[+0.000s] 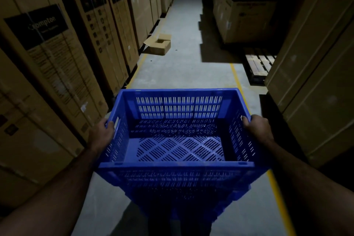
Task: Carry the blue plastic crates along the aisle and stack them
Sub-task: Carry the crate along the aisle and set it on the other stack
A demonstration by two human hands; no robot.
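Note:
An empty blue plastic crate (177,165) with slotted walls and floor hangs in front of me at waist height, above the aisle floor. My left hand (102,133) grips the handle slot in its left wall. My right hand (257,128) grips the rim of its right wall. More blue plastic shows below the crate's near wall (220,209); I cannot tell whether it is a second crate.
Tall cardboard cartons (57,67) line the left side, big cartons (318,74) the right. A small open cardboard box (160,45) lies on the concrete floor ahead at the left. A wooden pallet (258,67) sits at the right. Yellow lines (236,80) edge the aisle.

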